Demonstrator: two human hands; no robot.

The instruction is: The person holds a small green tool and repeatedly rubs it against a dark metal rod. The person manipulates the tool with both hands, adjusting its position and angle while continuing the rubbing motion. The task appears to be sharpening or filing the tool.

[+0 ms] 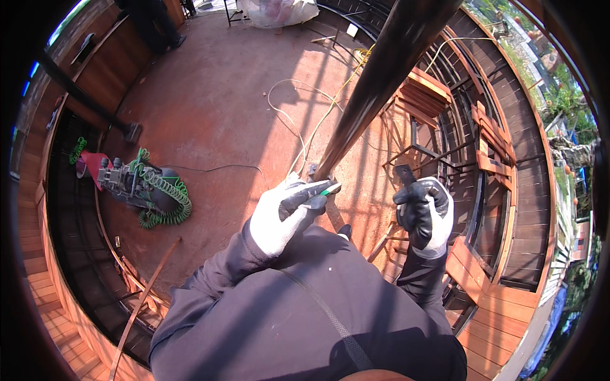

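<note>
In front of my chest, my left hand (279, 213), in a white glove with black-coated fingers, is closed in a pinch. A small slim green object (328, 191) shows at its fingertips; its kind is not clear. My right hand (424, 214), gloved the same way, is raised on the right with its fingers curled round a dark flat strip (404, 173). The strip's upper end sticks up above the fist. The two hands are apart. Between them and beyond, a thick dark post (391, 76) rises from the floor at a slant, its base close to the left fingertips.
A compressor (149, 187) with a coiled green hose stands at the left on the reddish floor (210, 89). Cords (305, 133) trail past the post. Slatted wooden chairs (422, 95) stand along the curved right side. A person (152, 22) is at the far left.
</note>
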